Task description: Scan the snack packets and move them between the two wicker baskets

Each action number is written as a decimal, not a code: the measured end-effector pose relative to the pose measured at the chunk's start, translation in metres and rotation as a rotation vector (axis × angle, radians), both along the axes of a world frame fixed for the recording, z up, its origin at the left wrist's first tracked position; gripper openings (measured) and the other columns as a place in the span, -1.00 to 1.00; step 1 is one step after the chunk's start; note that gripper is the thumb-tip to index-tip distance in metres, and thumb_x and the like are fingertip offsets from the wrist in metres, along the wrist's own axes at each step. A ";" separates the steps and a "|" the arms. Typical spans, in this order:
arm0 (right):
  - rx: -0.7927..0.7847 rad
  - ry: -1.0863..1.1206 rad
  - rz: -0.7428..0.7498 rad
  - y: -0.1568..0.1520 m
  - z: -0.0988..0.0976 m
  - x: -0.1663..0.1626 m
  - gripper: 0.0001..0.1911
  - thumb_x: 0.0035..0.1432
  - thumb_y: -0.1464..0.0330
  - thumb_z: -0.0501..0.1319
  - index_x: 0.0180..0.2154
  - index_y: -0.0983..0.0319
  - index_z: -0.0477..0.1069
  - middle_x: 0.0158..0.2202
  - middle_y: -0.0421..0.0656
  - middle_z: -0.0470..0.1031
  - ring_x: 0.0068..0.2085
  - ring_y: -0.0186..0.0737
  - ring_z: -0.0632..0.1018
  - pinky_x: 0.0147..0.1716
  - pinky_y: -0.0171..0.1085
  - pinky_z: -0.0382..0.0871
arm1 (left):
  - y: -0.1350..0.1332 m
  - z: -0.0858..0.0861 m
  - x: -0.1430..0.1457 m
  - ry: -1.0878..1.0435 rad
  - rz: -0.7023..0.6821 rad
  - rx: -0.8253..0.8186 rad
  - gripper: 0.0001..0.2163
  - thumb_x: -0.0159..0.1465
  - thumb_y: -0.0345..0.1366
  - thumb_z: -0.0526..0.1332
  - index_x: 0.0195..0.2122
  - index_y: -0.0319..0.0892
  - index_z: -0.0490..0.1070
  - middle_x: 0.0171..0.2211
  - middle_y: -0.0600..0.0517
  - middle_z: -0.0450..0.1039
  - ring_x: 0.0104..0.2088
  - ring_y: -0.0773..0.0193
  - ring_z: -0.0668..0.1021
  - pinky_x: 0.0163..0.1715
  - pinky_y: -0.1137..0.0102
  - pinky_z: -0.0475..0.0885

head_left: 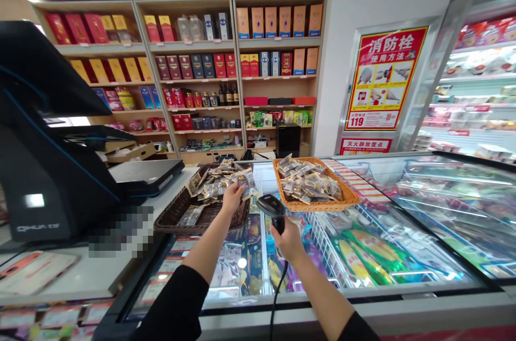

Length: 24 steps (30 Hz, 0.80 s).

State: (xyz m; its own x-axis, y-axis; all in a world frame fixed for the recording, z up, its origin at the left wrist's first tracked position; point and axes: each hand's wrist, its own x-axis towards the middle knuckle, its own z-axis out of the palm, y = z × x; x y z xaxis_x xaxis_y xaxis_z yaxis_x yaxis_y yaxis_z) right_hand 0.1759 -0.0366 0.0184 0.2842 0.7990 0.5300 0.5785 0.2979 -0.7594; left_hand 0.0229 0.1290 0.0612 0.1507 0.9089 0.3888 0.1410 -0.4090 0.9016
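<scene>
Over the dark brown wicker basket [173, 217], my left hand [234, 195] is closed on a small clear snack packet [246, 182] with pale ends. More packets of the same look [215, 186] lie piled in that basket. My right hand [288, 239] grips a black barcode scanner [272, 208] by its handle, its head tilted toward the packet. A cable [278, 298] hangs from the scanner toward me. Just beyond the scanner, to its right, an orange wicker basket [350, 197] holds another heap of similar packets [308, 182].
Both baskets rest on the glass top of a chest freezer [294, 292] with bagged goods inside. At left stand a black register terminal [40, 169] and a flat scale [149, 172] on a counter. Behind are shelves of boxes [197, 80]; a red fire-hydrant poster [387, 78] hangs right.
</scene>
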 end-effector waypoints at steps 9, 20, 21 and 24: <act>0.025 0.109 0.009 0.000 -0.005 0.001 -0.80 0.02 0.26 0.16 -0.34 0.27 0.40 -0.58 -0.17 0.41 -0.50 -0.16 0.47 -0.51 -0.29 0.29 | -0.002 0.001 0.002 -0.035 0.023 0.000 -0.70 0.04 -0.05 0.19 -0.45 -0.23 0.42 -0.58 0.10 0.39 -0.52 0.34 0.41 -0.49 0.48 0.28; 0.399 1.008 -0.110 0.005 -0.001 0.031 -0.72 -0.05 0.22 0.26 -0.46 0.20 0.18 -0.67 -0.35 0.30 -0.71 -0.38 0.32 -0.70 -0.36 0.25 | -0.022 0.042 0.053 -0.025 0.007 -0.002 -0.61 0.06 -0.20 0.22 -0.07 -0.20 0.43 -0.43 0.02 0.52 -0.41 0.27 0.53 -0.37 0.42 0.39; 0.438 1.057 -0.155 0.005 0.001 0.035 -0.72 -0.06 0.22 0.26 -0.45 0.20 0.17 -0.67 -0.36 0.30 -0.72 -0.38 0.32 -0.71 -0.36 0.25 | -0.022 0.046 0.071 -0.035 -0.038 -0.047 -0.58 0.07 -0.23 0.22 -0.02 -0.19 0.39 -0.42 0.03 0.52 -0.42 0.29 0.52 -0.38 0.43 0.39; 0.474 1.128 -0.250 0.008 0.002 0.044 -0.72 -0.05 0.23 0.25 -0.44 0.19 0.16 -0.68 -0.37 0.28 -0.72 -0.40 0.30 -0.72 -0.36 0.23 | -0.022 0.052 0.130 0.001 -0.190 -0.160 -0.53 0.09 -0.30 0.19 0.07 -0.17 0.29 -0.39 0.04 0.50 -0.41 0.32 0.51 -0.37 0.44 0.39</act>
State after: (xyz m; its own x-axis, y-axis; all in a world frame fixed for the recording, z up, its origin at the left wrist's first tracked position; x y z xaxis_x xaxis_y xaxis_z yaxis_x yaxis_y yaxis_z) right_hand 0.2195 -0.0287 0.0203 0.8835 0.4545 0.1131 -0.2443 0.6533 -0.7166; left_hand 0.1532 0.1072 0.1130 0.3249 0.9143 0.2420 0.0758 -0.2802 0.9569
